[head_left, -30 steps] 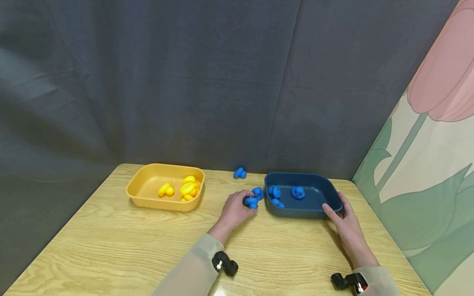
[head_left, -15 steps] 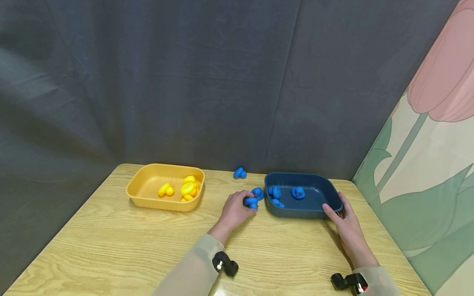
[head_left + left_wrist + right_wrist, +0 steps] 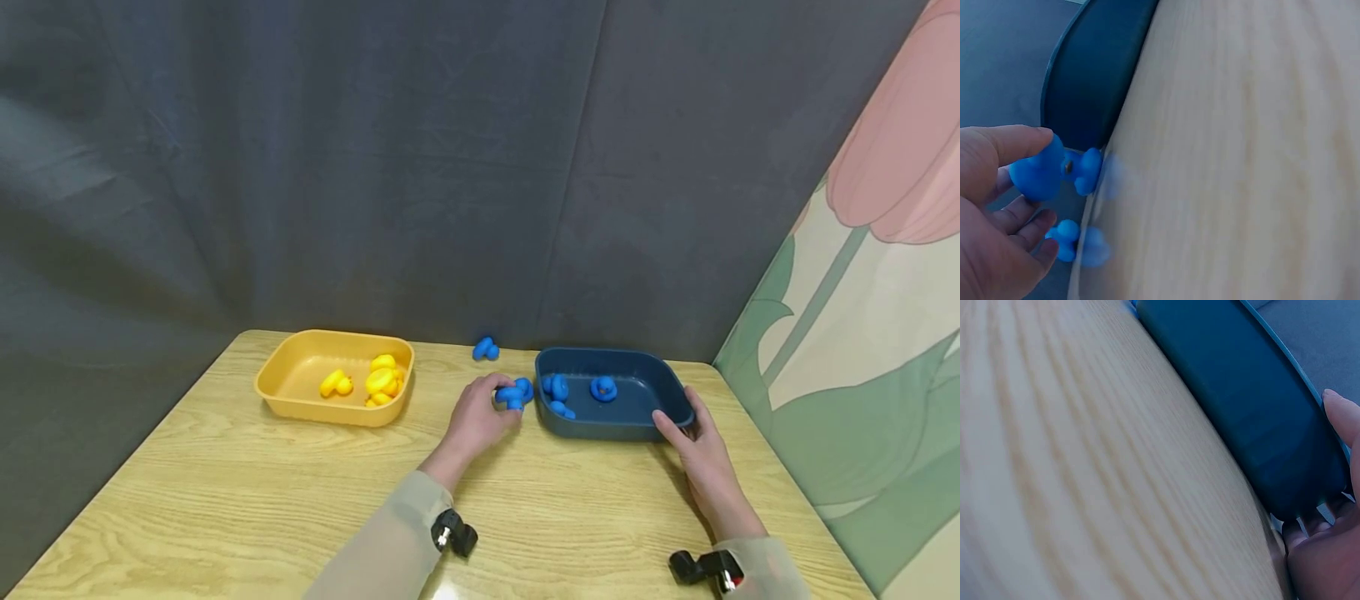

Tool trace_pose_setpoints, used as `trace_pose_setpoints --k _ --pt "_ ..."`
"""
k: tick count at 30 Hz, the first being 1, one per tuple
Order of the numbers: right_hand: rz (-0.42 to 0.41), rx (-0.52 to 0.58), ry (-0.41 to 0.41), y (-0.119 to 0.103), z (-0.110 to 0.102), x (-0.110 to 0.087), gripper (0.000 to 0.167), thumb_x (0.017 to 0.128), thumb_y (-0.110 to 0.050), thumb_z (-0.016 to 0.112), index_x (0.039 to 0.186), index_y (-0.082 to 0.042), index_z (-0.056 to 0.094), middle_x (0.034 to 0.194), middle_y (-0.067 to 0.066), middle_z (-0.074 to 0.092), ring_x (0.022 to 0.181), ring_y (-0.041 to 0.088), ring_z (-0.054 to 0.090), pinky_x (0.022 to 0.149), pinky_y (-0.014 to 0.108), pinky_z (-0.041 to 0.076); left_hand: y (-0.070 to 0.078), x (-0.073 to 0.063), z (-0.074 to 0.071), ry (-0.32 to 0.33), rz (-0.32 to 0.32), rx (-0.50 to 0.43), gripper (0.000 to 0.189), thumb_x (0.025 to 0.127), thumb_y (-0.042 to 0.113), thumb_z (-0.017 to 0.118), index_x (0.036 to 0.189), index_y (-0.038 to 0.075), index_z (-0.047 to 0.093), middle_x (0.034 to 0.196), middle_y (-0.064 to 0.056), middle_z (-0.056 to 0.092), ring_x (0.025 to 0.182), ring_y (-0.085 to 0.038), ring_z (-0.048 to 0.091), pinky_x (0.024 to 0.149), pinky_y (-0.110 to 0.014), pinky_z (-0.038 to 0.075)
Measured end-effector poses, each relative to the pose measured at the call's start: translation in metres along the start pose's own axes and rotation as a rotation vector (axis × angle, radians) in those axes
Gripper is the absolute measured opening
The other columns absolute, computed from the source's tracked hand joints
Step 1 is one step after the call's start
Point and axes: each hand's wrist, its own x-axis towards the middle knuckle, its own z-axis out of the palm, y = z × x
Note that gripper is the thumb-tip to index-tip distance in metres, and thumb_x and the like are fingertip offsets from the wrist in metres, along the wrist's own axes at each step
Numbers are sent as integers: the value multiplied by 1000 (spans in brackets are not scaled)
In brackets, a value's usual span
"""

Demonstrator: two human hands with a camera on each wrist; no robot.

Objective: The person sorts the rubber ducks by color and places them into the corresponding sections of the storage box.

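Note:
Between thumb and fingers, my left hand [image 3: 480,414] pinches a blue rubber duck [image 3: 1038,172], just left of the dark blue bin [image 3: 600,429]. In the left wrist view a gap shows between this duck and the table. Right beside it, a second blue duck [image 3: 527,390] sits on the table close to the bin's left wall. My right hand [image 3: 705,454] grips the bin's right front corner, thumb over the rim [image 3: 1300,369] and fingers beneath. Inside the bin lie several blue ducks [image 3: 603,388], mostly at its left end.
Another blue duck [image 3: 486,348] lies by the table's back edge, near the grey curtain [image 3: 420,183]. To the left stands a yellow bin [image 3: 300,408] with several yellow ducks [image 3: 380,382] in it. A floral wall panel [image 3: 885,400] borders the right side.
My left hand has risen slightly with the blue rubber duck, which now overlaps the second duck more in the head view. My right hand stays on the bin.

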Motion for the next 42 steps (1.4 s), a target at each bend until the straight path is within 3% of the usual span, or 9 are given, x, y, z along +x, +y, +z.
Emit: trace_pose_setpoints --k 12,18,24,34,42 --pt "-1 -15 10 -2 4 -1 97 114 -37 64 178 -23 -8 184 8 -6 169 34 1 134 45 11 26 10 1 13 77 -35 40 97 13 87 135 7 73 139 -11 71 133 -32 63 115 -50 51" --pt "-2 -11 5 0 5 1 97 114 -36 64 178 -24 -8 184 8 -6 169 33 1 134 45 11 39 10 10 -4 55 -22 43 100 18 86 140 11 72 144 -9 68 135 -31 62 115 -48 52" --pt "-6 0 -2 0 6 0 97 114 -35 64 178 -24 -8 184 7 -6 169 33 1 134 39 12 50 11 21 -19 67 -15 41 99 18 86 138 13 72 138 -8 68 128 -30 63 109 -48 55" --pt "-1 -9 -10 0 7 0 97 115 -36 64 178 -24 -8 184 7 -6 169 33 1 134 46 12 57 14 36 -41 60 37 40 101 24 85 138 17 72 136 -3 70 129 -28 60 107 -46 55" --pt "1 -22 -3 -2 5 -3 98 114 -38 65 178 -23 -9 184 8 -7 169 35 0 134 52 12 58 16 44 -50 68 89 41 100 28 86 137 18 72 135 -1 71 132 -28 60 117 -49 46"
